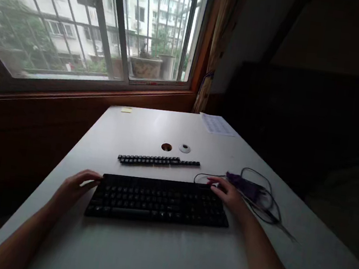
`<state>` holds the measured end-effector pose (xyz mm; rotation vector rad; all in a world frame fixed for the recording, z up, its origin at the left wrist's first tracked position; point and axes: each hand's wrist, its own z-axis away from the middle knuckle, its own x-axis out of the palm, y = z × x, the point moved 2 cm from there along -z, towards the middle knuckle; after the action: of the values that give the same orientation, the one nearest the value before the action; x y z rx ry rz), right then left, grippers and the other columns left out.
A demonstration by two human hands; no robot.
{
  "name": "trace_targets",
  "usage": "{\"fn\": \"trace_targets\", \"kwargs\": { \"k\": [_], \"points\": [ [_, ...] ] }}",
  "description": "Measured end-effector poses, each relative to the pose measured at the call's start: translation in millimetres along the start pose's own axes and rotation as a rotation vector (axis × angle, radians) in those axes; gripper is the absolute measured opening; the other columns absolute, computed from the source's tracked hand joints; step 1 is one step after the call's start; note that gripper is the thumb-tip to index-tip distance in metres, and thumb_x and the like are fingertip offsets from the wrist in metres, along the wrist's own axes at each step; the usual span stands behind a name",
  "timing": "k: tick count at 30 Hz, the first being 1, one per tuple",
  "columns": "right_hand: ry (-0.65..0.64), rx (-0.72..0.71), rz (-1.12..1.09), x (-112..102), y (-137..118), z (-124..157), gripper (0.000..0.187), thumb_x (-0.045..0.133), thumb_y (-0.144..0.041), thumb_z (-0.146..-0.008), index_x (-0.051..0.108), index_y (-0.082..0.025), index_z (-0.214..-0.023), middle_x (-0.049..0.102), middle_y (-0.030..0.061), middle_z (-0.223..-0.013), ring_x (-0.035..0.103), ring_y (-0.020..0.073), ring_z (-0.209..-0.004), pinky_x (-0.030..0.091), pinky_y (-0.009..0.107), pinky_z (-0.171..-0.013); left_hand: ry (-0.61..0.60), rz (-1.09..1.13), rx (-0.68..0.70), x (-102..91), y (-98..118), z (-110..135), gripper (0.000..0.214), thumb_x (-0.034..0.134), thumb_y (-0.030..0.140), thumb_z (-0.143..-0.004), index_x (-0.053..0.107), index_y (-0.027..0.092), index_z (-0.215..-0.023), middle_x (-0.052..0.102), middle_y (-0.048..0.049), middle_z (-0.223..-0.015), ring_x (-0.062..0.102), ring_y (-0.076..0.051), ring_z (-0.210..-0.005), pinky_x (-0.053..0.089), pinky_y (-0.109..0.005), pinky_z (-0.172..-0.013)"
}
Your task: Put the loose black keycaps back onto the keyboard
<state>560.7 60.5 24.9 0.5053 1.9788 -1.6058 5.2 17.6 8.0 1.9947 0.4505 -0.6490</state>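
Observation:
A black full-size keyboard (157, 202) lies on the white table in front of me. My left hand (79, 181) grips its upper left corner, fingertips and thumb together at the edge. At the opposite corner, my right hand (224, 193) has its thumb on the top and its fingers reaching over the back edge. Behind the keyboard, loose black keycaps (149, 160) stand in rows. The keyboard's cable (205, 174) runs out from the back, near my right fingers.
Right of my right hand lie a dark purple cloth (247, 187), a looped black cable (277, 207) and a thin pointed tool (287, 233). Farther back are a round table hole (166, 147), its cover (184, 148), a printed sheet (218, 124) and a yellow note (126, 110).

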Motion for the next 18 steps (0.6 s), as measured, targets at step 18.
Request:
{"fn": "trace_targets", "kwargs": {
  "k": [18],
  "points": [
    [-0.019, -0.027, 0.041, -1, 8, 1, 0.032, 0.057, -0.038, -0.088, 0.067, -0.028, -0.116, 0.070, 0.0048, -0.112, 0.063, 0.0250, -0.090, 0.049, 0.036, -0.076, 0.018, -0.006, -0.183, 3.0, 20, -9, 0.028, 0.065, 0.048, -0.089, 0.074, 0.021, -0.093, 0.075, -0.0063, -0.094, 0.071, -0.025, -0.088, 0.057, -0.035, -0.080]
  ]
}}
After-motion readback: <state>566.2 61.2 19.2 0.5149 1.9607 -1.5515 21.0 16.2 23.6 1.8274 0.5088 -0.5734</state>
